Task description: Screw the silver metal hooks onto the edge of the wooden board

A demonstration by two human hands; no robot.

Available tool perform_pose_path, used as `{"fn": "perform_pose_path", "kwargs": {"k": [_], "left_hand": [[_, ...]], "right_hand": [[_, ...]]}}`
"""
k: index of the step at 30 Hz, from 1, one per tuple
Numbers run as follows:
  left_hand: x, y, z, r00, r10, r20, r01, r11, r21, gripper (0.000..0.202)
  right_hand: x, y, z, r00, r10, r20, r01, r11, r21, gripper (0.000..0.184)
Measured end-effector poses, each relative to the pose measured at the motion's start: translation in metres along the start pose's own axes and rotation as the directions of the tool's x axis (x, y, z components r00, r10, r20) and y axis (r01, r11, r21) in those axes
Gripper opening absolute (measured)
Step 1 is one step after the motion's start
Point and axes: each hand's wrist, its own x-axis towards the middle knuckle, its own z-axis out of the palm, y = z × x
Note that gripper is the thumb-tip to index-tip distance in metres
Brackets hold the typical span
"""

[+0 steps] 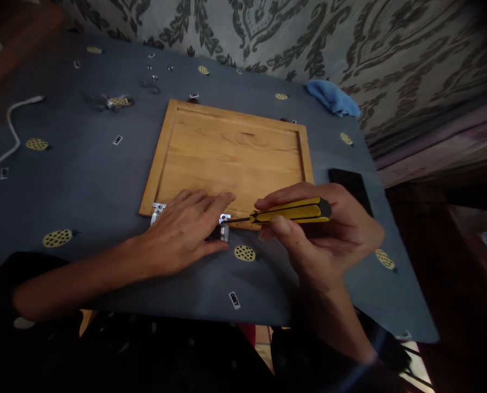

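Observed wooden panel (235,150) flat at middle of blue table (104,196). Holding yellow screwdriver (292,212) in right hand (333,232), with tip at metal hinge (224,233) on near edge. Resting left hand (181,226) over near edge, left of tip; cannot tell whether gripping. Could jab left hand through a skid, given shallow tilt; could push hinge askew through sideways pressure.

Head camera: we look forward and down.
Tabletop (96,185): we see it from close above.
Patterned backdrop (268,38): we face it, farther off.
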Motion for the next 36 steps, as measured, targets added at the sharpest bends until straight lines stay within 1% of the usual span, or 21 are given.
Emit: {"fn": "perform_pose_path", "kwargs": {"k": [4,7,9,11,13,15,19,22,24,26,28,31,34,36], "left_hand": [[0.0,0.0,0.0,1.0,-0.001,-0.01,0.001,1.0,-0.026,0.063],[0.0,0.0,0.001,1.0,-0.005,-0.005,0.004,1.0,-0.027,0.064],[0.0,0.0,0.001,1.0,-0.003,0.004,0.003,1.0,-0.011,0.065],[0.001,0.0,0.0,1.0,0.001,0.006,-0.001,1.0,0.006,0.066],[0.001,0.0,0.0,1.0,0.001,0.007,-0.001,1.0,0.011,0.065],[0.001,0.0,0.0,1.0,0.0,0.001,0.0,1.0,0.005,0.064],[0.0,-0.001,0.0,1.0,0.0,-0.005,0.0,1.0,-0.008,0.061],[0.0,-0.001,0.0,1.0,-0.004,-0.009,0.004,1.0,-0.019,0.057],[0.0,-0.002,0.0,1.0,-0.003,-0.01,0.002,1.0,-0.027,0.055],[0.0,-0.002,0.0,1.0,0.0,-0.014,-0.001,1.0,-0.025,0.055],[0.0,-0.002,0.001,1.0,0.003,-0.02,-0.003,1.0,-0.016,0.058],[0.0,-0.001,0.001,1.0,0.009,-0.025,-0.009,1.0,-0.002,0.063],[0.0,0.0,0.0,1.0,0.004,-0.012,-0.004,1.0,-0.001,0.061],[-0.001,0.0,0.0,1.0,-0.003,-0.009,0.002,1.0,-0.007,0.06]], "right_hand": [[0.003,-0.004,-0.006,0.99,0.077,0.119,-0.087,0.993,0.081,0.022],[0.005,-0.003,-0.008,0.988,0.082,0.131,-0.094,0.992,0.087,0.017],[0.006,-0.001,-0.008,0.993,0.045,0.112,-0.054,0.996,0.076,0.014],[0.008,0.001,-0.007,0.996,-0.034,0.086,0.03,0.999,0.039,0.01],[0.009,0.003,-0.007,0.993,-0.1,0.059,0.1,0.995,-0.005,0.01],[0.01,0.003,-0.006,0.993,-0.111,0.044,0.112,0.993,-0.02,0.011],[0.01,0.002,-0.007,0.997,-0.034,0.073,0.031,0.999,0.031,0.013],[0.008,0.002,-0.009,0.993,0.02,0.119,-0.034,0.992,0.118,0.017],[0.008,0.001,-0.011,0.987,0.042,0.153,-0.069,0.983,0.173,0.021],[0.007,0.0,-0.012,0.981,0.056,0.185,-0.091,0.978,0.188,0.023],[0.007,0.0,-0.012,0.981,0.042,0.189,-0.075,0.982,0.174,0.021],[0.007,0.001,-0.01,0.988,0.005,0.153,-0.026,0.99,0.135,0.016],[0.009,0.002,-0.008,0.993,-0.065,0.101,0.058,0.996,0.066,0.012],[0.01,0.003,-0.006,0.991,-0.101,0.083,0.098,0.995,0.032,0.013]]}}
